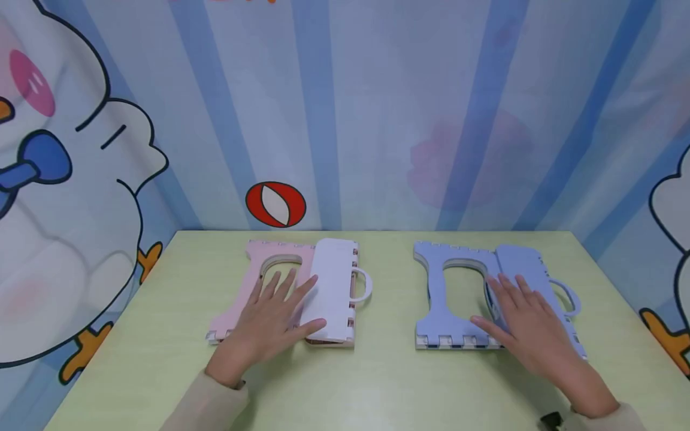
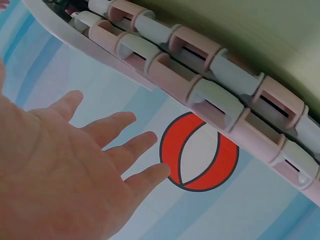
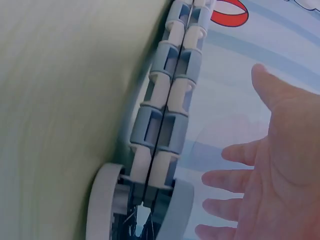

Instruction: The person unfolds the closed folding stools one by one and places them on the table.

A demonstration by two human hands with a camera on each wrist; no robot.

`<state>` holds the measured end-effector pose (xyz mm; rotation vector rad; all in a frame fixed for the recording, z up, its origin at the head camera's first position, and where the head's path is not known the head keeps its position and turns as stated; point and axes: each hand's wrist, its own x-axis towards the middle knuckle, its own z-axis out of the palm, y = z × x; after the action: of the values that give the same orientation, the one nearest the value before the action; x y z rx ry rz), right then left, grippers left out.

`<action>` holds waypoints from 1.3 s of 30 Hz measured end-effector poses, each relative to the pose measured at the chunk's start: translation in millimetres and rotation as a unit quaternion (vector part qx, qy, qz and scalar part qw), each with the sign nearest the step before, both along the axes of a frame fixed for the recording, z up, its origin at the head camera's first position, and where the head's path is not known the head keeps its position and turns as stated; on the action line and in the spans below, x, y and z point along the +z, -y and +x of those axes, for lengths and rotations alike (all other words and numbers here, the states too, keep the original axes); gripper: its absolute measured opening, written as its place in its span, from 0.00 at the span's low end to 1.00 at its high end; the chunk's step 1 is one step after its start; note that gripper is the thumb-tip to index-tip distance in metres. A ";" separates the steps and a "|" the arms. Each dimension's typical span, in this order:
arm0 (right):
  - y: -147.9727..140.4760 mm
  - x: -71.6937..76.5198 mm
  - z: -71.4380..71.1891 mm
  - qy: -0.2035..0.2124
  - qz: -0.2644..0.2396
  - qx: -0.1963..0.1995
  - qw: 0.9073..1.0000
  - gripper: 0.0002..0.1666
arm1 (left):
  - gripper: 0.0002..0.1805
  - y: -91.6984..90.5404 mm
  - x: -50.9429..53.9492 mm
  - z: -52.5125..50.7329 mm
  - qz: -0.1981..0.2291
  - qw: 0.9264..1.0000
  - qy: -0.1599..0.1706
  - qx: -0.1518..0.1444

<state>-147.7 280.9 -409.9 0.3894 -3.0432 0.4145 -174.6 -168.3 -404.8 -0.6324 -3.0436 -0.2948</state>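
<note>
On the left of the table lies a folded pink plastic piece [image 1: 239, 304] with a rounded opening, a white panel [image 1: 331, 287] and a loop handle [image 1: 369, 284]. My left hand [image 1: 265, 323] is over it, palm down with fingers spread; in the left wrist view a gap shows between fingers and piece. To the right lies a similar folded blue plastic piece [image 1: 438, 299], with its own loop handle [image 1: 574, 299]. Over its right half is my right hand [image 1: 530, 332], fingers straight, holding nothing. The right wrist view shows the hand apart from the stacked hinged edges [image 3: 170, 100].
Both pieces lie flat on a pale yellow-green table [image 1: 388, 383]. Behind it hangs a blue striped cloth [image 1: 372, 120] printed with cartoon figures and a red-and-white ball [image 1: 296, 206]. A small dark object [image 1: 551, 420] sits by the right sleeve.
</note>
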 end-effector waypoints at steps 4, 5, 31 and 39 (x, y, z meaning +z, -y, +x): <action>-5.8 2.9 -1.9 -0.027 0.008 -0.015 1.000 0.52 | 0.47 -5.6 1.3 0.0 0.001 1.000 -0.008 -0.009; -7.3 3.0 -2.2 -0.034 0.008 -0.019 0.999 0.51 | 0.47 -6.9 1.6 0.2 0.004 1.000 -0.009 -0.014; -42.4 0.1 -4.4 -0.031 -0.001 -0.133 0.991 0.50 | 0.47 -59.2 7.3 3.1 0.053 0.990 0.032 -0.130; -56.4 4.6 -5.0 0.010 -0.010 -0.169 0.986 0.55 | 0.47 -87.2 14.4 6.0 0.031 0.983 0.016 -0.178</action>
<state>-152.6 337.3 -405.3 -0.1339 -3.0350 0.4277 -168.6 -81.1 -390.3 -1.1774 -2.9198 -0.4076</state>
